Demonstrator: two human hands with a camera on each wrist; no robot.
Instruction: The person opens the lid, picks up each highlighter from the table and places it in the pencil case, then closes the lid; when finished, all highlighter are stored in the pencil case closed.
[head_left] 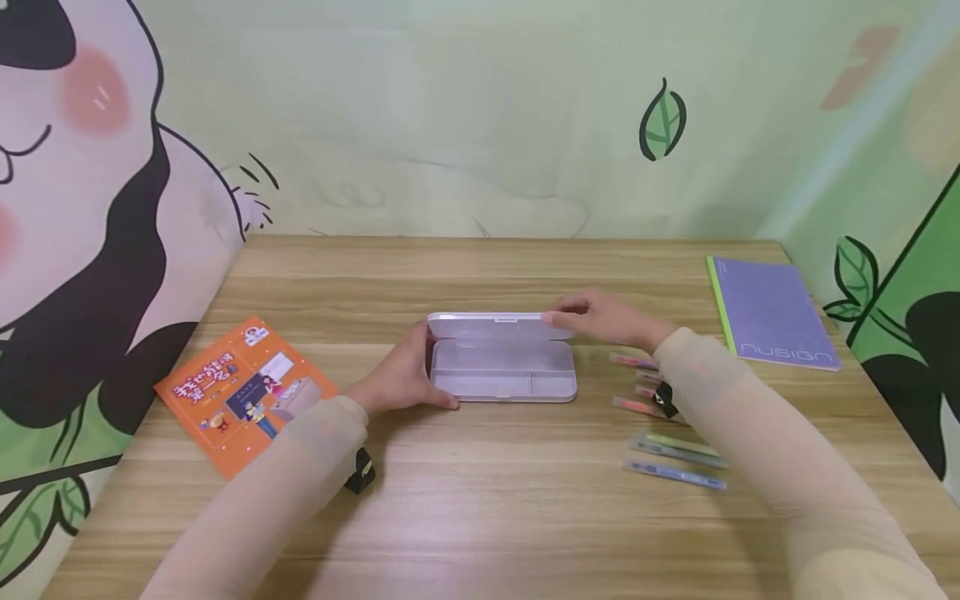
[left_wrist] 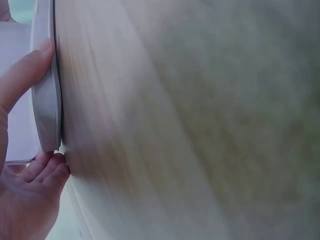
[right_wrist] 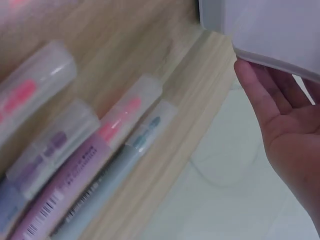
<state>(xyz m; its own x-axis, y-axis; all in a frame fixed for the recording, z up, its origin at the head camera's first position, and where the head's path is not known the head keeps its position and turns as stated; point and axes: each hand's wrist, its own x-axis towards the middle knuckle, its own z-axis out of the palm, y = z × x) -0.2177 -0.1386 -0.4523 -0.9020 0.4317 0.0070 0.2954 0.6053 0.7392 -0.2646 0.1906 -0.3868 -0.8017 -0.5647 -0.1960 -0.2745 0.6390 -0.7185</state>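
Pencil case (head_left: 480, 385) sits mid-worktop (head_left: 465, 517), well in from the left and right edges, lid (head_left: 480, 327) raised along its back side, two front compartments showing. Left hand (head_left: 401, 375) grip: grasping the case's left end, thumb at its front left corner. Right hand (head_left: 611, 319) grip: holding the lid by its right end. Pens (head_left: 675, 473) lie between case and right edge, some partly hidden by the right sleeve (head_left: 757, 425). Orange booklet (head_left: 217, 400) at left edge; purple notebook (head_left: 772, 308) near back right corner.
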